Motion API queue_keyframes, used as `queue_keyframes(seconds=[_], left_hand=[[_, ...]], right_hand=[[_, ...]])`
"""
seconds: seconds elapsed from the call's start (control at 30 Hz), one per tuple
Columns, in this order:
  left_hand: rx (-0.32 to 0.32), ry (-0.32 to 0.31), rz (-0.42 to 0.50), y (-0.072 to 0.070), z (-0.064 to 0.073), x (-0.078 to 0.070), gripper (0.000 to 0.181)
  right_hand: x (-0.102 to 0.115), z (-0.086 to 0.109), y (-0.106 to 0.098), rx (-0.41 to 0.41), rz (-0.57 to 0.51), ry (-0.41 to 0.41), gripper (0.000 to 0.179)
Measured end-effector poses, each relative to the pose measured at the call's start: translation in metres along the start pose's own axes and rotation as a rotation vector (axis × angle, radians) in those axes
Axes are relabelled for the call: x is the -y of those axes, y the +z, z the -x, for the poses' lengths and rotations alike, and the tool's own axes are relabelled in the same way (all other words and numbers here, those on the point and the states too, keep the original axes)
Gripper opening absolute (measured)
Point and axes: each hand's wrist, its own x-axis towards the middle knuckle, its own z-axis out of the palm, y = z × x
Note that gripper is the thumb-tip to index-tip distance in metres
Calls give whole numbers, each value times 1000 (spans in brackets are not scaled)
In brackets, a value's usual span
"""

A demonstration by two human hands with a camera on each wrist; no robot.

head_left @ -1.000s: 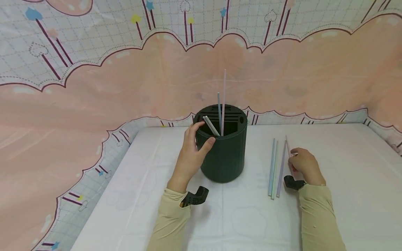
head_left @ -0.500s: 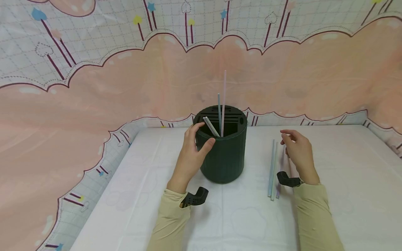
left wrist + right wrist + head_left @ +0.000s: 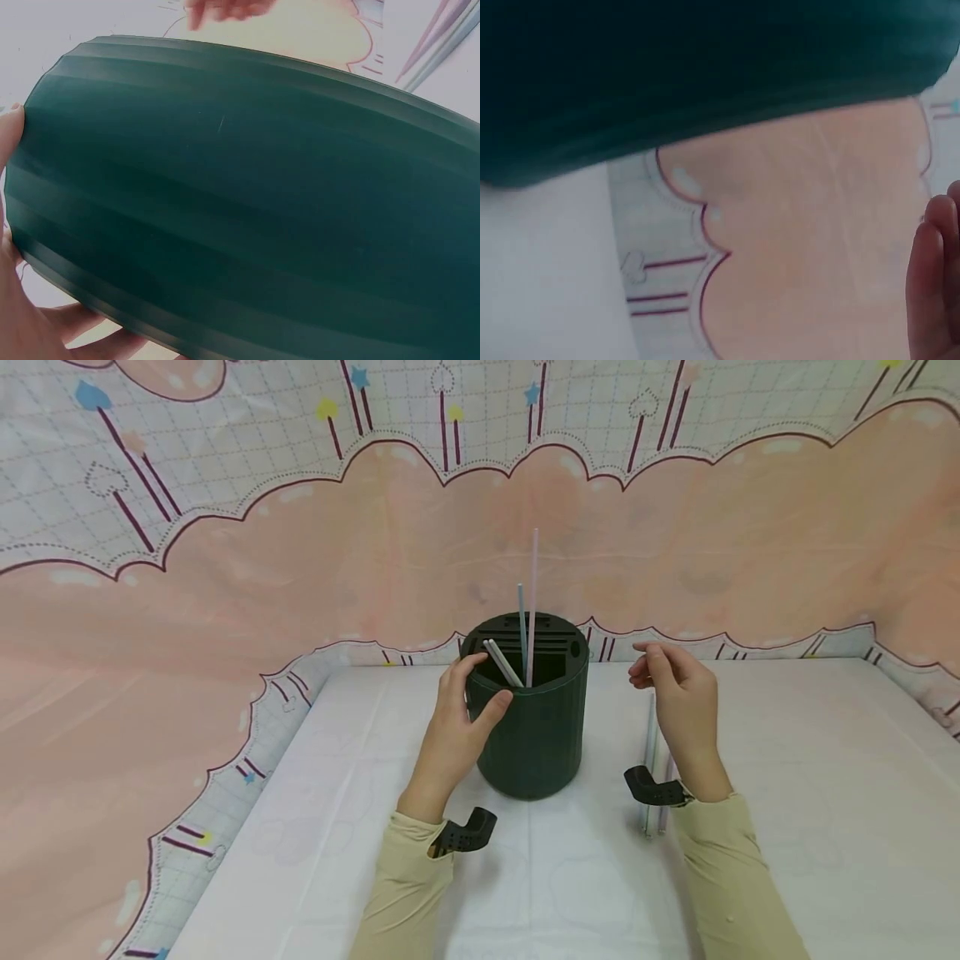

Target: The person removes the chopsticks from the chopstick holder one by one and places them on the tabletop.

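A dark green, ribbed round holder (image 3: 530,743) with a slotted top stands upright on the table. My left hand (image 3: 456,718) grips its left side near the rim, thumb in front; the left wrist view shows fingers (image 3: 112,346) around the wall. A tall pink straw (image 3: 532,602), a blue straw (image 3: 522,618) and slanted whitish straws (image 3: 501,660) stick out of its opening. To the right, my right hand (image 3: 681,693) hovers above thin pastel straws (image 3: 648,793) on the table, partly covering them. No straw shows between its loosely bent fingers.
A white cloth (image 3: 337,843) covers the table. Behind and along the left hangs a peach and white patterned backdrop (image 3: 300,568). Black wrist mounts (image 3: 465,832) sit on both forearms.
My right hand has risen off the pink straw at the right end of the row and moved left and away from me, toward the holder. The left hand and holder stay still.
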Motion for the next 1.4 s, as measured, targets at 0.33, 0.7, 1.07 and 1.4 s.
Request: queue_keyframes(seconds=[0.33,0.7,1.07,1.4], left_hand=[[8,2,6,-2,0,-1,57],[6,10,12,-1,-2,-2,57],[0,31,21,-1,-1,-1,57],[-7,51,2,-4,0,0,57]], right_hand=[[63,20,23,112,2,-257,21],[37,18,41,293,96,-385,27],[46,28,64,183,318,-511,27],[59,42,79,144,519,-513,35]])
